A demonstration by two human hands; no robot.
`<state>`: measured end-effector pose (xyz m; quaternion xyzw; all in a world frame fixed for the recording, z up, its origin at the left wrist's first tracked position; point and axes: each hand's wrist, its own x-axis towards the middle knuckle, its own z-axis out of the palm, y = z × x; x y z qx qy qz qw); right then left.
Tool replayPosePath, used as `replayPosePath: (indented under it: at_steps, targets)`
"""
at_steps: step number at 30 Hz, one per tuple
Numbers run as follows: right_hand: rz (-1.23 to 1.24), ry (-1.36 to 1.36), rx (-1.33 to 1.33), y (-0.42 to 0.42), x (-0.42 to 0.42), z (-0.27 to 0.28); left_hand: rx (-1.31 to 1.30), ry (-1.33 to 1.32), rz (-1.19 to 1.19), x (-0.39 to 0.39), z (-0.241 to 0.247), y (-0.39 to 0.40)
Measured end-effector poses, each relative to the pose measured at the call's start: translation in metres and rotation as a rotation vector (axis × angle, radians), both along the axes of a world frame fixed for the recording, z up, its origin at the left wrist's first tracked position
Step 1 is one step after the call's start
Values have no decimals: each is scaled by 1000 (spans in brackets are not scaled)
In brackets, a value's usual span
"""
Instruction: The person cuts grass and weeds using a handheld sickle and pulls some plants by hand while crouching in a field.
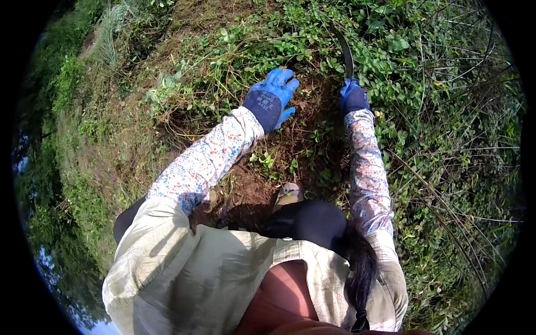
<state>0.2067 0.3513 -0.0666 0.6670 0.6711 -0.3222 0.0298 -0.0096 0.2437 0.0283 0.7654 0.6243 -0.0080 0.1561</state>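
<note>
My left hand (pixel 276 94), in a blue coated work glove with a dark cuff, is spread over low leafy plants and brown soil, its thumb apart from the fingers. Nothing shows in it, though its palm faces down and is hidden. To its right, my right hand (pixel 352 93) in a matching glove is closed around the lower end of a sickle (pixel 346 54). The dark curved blade points away from me into green foliage (pixel 301 46); its tip is hard to make out among the leaves. Floral sleeves cover both forearms.
Bare reddish soil (pixel 251 184) with dry stalks and small seedlings lies between my arms, near my shoe (pixel 289 193). Dense weeds and long dry stems (pixel 439 192) stand at the right. Matted grass (pixel 113 121) covers the ground at the left, with trees beyond.
</note>
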Motion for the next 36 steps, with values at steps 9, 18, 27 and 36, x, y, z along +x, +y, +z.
replayPosePath:
  at_steps: [9, 18, 27, 36]
  targets:
    - [-150, -19, -434, -162, 39, -2, 218, 557, -159, 23, -120, 32]
    - [-196, 337, -437, -220, 76, 44, -419, 307, -269, 16, -127, 85]
    - [-233, 524, 2, -98, 38, -12, -542, 396, 321, -146, -81, 13]
    - [156, -16, -240, 11, -31, -78, -290, 434, 281, -94, -19, -37]
